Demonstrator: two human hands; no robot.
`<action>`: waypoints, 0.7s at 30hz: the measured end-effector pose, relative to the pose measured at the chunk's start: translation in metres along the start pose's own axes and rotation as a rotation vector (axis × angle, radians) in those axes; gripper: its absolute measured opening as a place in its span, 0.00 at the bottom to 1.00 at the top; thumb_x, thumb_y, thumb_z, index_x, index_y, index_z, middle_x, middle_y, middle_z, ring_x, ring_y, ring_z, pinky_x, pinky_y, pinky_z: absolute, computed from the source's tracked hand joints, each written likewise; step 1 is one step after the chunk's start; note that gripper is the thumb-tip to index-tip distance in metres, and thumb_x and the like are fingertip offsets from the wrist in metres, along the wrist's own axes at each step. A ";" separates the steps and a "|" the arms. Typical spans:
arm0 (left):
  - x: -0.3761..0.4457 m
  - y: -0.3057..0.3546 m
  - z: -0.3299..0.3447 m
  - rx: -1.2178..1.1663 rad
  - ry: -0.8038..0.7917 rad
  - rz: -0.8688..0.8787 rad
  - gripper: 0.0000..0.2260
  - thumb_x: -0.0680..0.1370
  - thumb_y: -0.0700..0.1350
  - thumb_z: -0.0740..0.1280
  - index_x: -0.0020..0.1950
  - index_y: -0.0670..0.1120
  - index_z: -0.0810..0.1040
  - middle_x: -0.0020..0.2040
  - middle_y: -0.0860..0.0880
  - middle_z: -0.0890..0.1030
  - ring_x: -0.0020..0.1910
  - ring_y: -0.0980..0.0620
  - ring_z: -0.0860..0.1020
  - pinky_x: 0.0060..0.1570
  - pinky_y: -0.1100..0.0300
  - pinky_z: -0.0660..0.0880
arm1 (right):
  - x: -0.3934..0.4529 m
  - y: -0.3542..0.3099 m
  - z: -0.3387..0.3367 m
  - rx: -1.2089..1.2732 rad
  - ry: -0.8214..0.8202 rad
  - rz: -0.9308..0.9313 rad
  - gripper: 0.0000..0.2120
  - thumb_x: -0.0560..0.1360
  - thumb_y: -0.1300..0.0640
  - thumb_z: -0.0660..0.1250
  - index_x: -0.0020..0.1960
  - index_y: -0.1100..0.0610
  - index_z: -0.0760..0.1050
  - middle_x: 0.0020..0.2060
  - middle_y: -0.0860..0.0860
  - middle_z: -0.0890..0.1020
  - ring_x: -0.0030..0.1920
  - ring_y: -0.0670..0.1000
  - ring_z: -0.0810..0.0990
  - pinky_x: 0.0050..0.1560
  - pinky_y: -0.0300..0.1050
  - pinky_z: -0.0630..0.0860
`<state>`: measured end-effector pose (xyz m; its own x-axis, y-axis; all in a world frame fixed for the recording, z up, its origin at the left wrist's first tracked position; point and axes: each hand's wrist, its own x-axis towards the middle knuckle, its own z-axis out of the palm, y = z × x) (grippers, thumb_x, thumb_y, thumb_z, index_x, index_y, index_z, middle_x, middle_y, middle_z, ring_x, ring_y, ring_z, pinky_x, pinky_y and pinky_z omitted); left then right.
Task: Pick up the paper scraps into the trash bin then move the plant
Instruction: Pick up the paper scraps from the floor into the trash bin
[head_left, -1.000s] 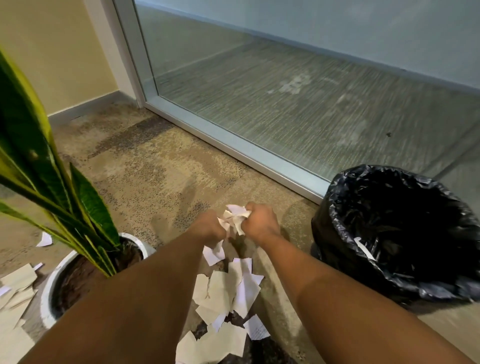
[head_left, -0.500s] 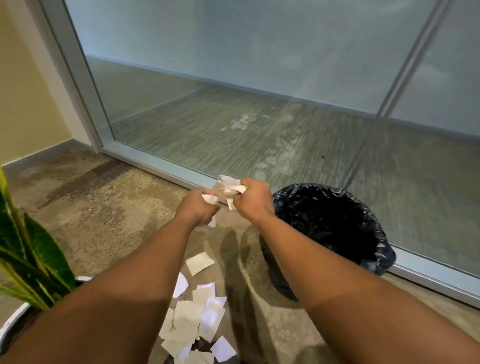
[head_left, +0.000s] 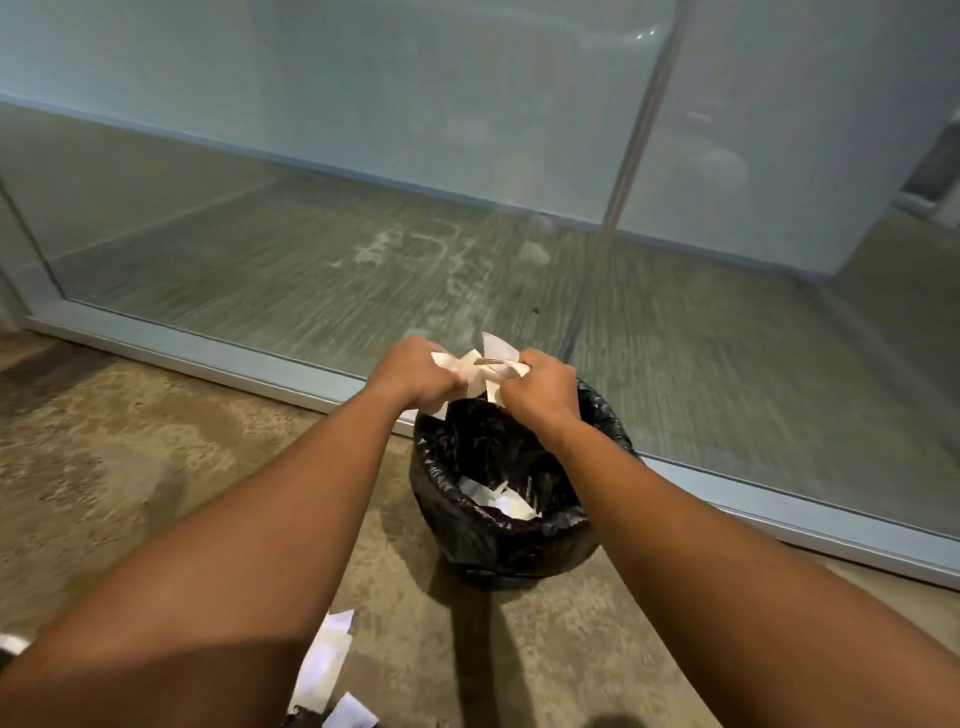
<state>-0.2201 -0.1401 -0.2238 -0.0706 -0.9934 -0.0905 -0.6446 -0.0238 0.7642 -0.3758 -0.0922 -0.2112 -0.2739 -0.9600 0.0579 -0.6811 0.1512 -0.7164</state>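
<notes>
Most of what I see from here is the glass wall (head_left: 363, 171), its metal sill (head_left: 208, 358) running across the mottled tan carpet (head_left: 130, 457). Against that sill stands the trash bin (head_left: 457, 519), lined with a black bag, and a few white scraps (head_left: 506, 501) lie down inside it.

Both of the person's bare arms reach forward over the bin. The left hand (head_left: 415, 374) and the right hand (head_left: 545, 389) sit close together above the far side of the rim, each with fingers curled tight around the same crumpled bunch of paper scraps (head_left: 485, 366). The bunch is bridged between the two fists, with white corners poking up and out and one piece hanging down by the left hand.

More paper (head_left: 324, 660) lies on the carpet near the bottom edge, partly under the left forearm, with another small bit (head_left: 350, 717) just below it.

The plant is out of sight from this angle.
</notes>
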 end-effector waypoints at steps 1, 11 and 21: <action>0.000 0.007 0.005 0.013 -0.027 0.004 0.08 0.69 0.47 0.76 0.46 0.46 0.85 0.40 0.46 0.85 0.40 0.46 0.83 0.42 0.54 0.79 | 0.001 0.007 -0.003 -0.024 0.001 0.024 0.04 0.73 0.59 0.68 0.41 0.53 0.75 0.45 0.55 0.81 0.48 0.57 0.80 0.43 0.44 0.72; 0.003 0.018 0.049 0.213 -0.323 -0.078 0.19 0.70 0.52 0.77 0.48 0.37 0.82 0.41 0.44 0.78 0.39 0.46 0.78 0.51 0.51 0.82 | -0.005 0.034 -0.001 -0.154 -0.250 0.222 0.22 0.70 0.56 0.75 0.61 0.61 0.74 0.52 0.59 0.82 0.50 0.59 0.84 0.44 0.52 0.82; -0.003 -0.001 0.015 0.024 0.061 -0.079 0.07 0.71 0.48 0.76 0.45 0.55 0.81 0.54 0.51 0.84 0.54 0.49 0.82 0.58 0.55 0.78 | -0.005 0.007 0.027 -0.007 -0.169 0.117 0.24 0.72 0.57 0.69 0.67 0.55 0.73 0.59 0.56 0.81 0.56 0.57 0.81 0.53 0.49 0.81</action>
<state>-0.2302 -0.1351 -0.2337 0.0269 -0.9936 -0.1100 -0.6645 -0.1000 0.7406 -0.3611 -0.0927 -0.2352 -0.2343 -0.9615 -0.1438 -0.6558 0.2655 -0.7067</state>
